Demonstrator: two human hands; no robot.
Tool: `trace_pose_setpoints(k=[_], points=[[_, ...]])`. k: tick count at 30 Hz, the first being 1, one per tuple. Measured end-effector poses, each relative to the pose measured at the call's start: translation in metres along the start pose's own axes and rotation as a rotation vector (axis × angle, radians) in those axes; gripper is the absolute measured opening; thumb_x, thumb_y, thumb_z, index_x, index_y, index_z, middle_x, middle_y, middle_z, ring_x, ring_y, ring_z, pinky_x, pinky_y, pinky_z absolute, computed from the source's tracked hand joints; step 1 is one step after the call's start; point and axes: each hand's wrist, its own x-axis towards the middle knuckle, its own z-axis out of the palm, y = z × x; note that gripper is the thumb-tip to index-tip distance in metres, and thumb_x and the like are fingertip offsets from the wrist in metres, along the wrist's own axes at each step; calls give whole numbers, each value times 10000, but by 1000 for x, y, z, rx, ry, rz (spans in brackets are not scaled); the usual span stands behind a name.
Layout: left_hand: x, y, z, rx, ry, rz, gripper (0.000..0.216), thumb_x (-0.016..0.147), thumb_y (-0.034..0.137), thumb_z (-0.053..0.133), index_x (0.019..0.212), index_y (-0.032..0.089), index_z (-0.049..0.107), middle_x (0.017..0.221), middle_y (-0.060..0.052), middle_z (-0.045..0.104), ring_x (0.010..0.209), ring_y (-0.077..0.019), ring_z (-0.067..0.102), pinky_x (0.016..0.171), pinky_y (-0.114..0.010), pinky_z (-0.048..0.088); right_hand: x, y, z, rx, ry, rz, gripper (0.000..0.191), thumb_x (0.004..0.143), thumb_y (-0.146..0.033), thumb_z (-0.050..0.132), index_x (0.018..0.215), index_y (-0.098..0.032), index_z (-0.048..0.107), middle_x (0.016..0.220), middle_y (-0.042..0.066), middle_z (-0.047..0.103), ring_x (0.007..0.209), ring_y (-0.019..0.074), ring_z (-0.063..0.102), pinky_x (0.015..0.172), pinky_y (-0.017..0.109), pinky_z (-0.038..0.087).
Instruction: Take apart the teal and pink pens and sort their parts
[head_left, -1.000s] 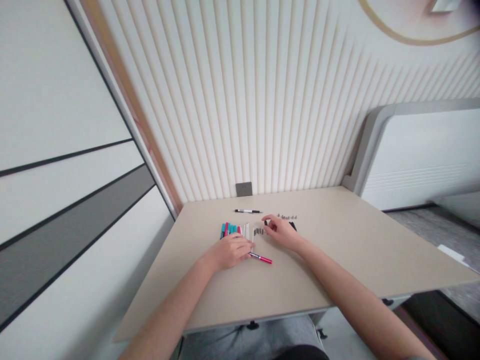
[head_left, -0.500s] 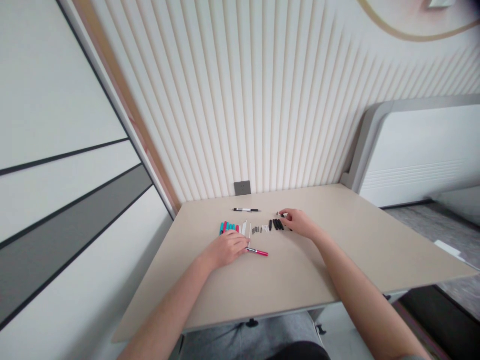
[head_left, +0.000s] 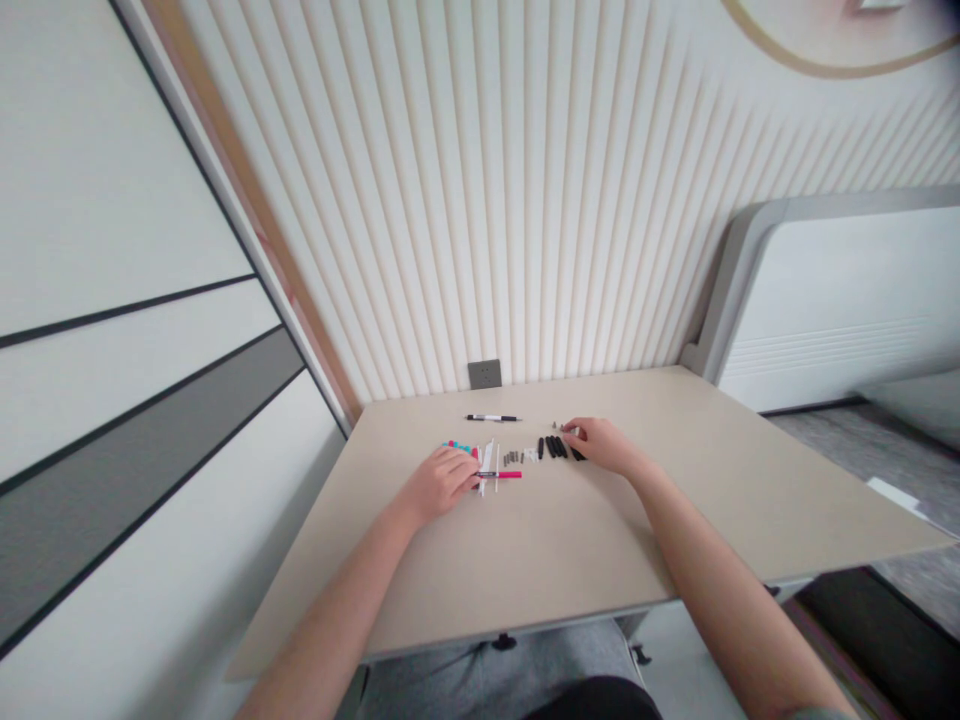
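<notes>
My left hand (head_left: pixel 442 482) is closed round a pen with a pink barrel (head_left: pixel 510 475), which points right, level above the table. Under and beyond that hand lie teal and pink pen barrels (head_left: pixel 461 449), partly covered by it. Thin white rods (head_left: pixel 496 460) lie just to its right. My right hand (head_left: pixel 594 440) has its fingertips pinched together by small metallic pieces (head_left: pixel 556 426); whatever is between them is too small to name. Black tube-like pieces (head_left: pixel 556 447) lie in a row beside it, some partly beneath the hand.
Small grey pieces (head_left: pixel 513 459) and small white parts (head_left: pixel 531 455) sit mid-table between my hands. A black-and-white pen (head_left: pixel 493 419) lies farther back. Behind the beige table (head_left: pixel 555 560) stands a ribbed wall with a dark socket (head_left: pixel 484 374).
My left hand has shifted slightly left and away from me, carrying the pink pen, which now lies more level. My right hand has barely moved.
</notes>
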Motion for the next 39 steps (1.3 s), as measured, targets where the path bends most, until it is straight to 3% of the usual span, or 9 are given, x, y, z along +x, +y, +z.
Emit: trace_pose_setpoints(k=[6,9,13,16,21,30,39], points=[[-9,-16,-13,26,97,-173,225,983,279,407,1005,172,604,942,-69,677,918,-190,606,862,-359,457,0,-11,8,34,113,-20,289,921,-300,459,1064,-194,687,889,52,718,787,168,628,697,247,414],[-13,-20,-15,38,87,-207,239,988,286,397,997,175,609,935,-66,678,912,-188,607,855,-356,455,6,-27,16,-41,130,-88,283,936,-251,441,1070,-190,684,1002,69,703,905,175,622,791,254,418],[-11,-16,-13,-2,25,-143,218,985,264,415,1062,181,602,1024,-62,688,991,-182,617,892,-348,451,28,-54,27,-239,44,-214,290,951,-216,430,1045,-196,704,1042,97,677,1022,203,592,876,275,395],[-5,-8,-9,-8,-29,-59,206,978,251,440,1077,180,605,1036,-61,697,976,-175,634,884,-342,462,53,-73,35,-364,-52,-227,300,950,-188,428,1091,-215,692,1102,109,653,1056,213,579,892,286,392],[0,-1,0,31,-74,68,202,971,252,456,1054,172,622,1027,-76,700,979,-181,633,915,-368,463,82,-89,50,-409,-83,-230,284,946,-201,441,1051,-188,705,1077,133,661,1043,237,589,874,309,407],[1,5,-5,61,-117,28,214,978,275,438,941,171,621,922,-61,689,923,-177,619,916,-360,448,84,-88,60,-465,-82,-210,304,967,-228,408,1032,-148,694,1080,167,652,1032,242,591,873,331,403],[1,5,-3,36,-113,49,240,989,263,404,1029,176,624,976,-67,695,971,-181,622,937,-370,449,84,-91,61,-478,-51,-202,297,961,-214,415,1057,-142,686,1090,169,645,1033,234,587,883,318,397]])
